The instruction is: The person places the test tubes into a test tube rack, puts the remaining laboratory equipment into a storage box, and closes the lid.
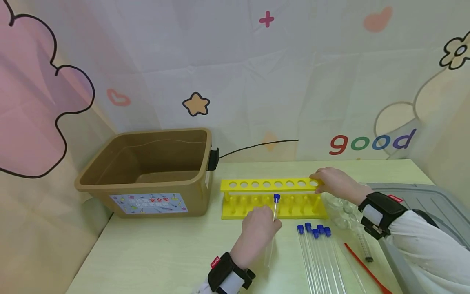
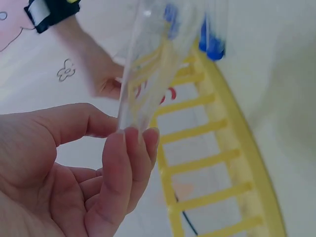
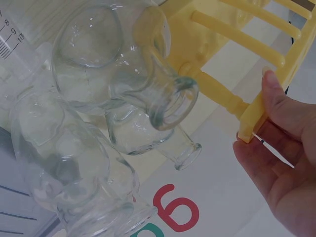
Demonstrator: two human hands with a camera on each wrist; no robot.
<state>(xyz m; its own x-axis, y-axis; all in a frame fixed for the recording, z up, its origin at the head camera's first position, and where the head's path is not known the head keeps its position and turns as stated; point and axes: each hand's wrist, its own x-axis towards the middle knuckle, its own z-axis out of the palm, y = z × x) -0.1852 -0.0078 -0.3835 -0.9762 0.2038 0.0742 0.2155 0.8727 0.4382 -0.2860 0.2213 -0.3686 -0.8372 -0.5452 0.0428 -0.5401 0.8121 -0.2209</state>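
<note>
A yellow test tube rack (image 1: 271, 212) stands on the table, its row of top holes unfilled. My right hand (image 1: 335, 183) grips the right end of its top bar; the right wrist view shows thumb and fingers (image 3: 274, 94) around that corner. In front of the rack my left hand (image 1: 258, 230) pinches a clear test tube (image 1: 269, 253) with a blue cap (image 1: 276, 197), held nearly upright. The left wrist view shows this glass tube (image 2: 153, 64) between thumb and fingertips. Several more blue-capped test tubes (image 1: 319, 257) lie side by side to the right.
Several clear glass flasks (image 3: 163, 94) cluster right of the rack, beside a syringe (image 1: 363, 245) and a red stick (image 1: 367, 267). A grey lid (image 1: 422, 196) lies at the right edge. At the back left stands a brown bin (image 1: 143, 188) with a black handle.
</note>
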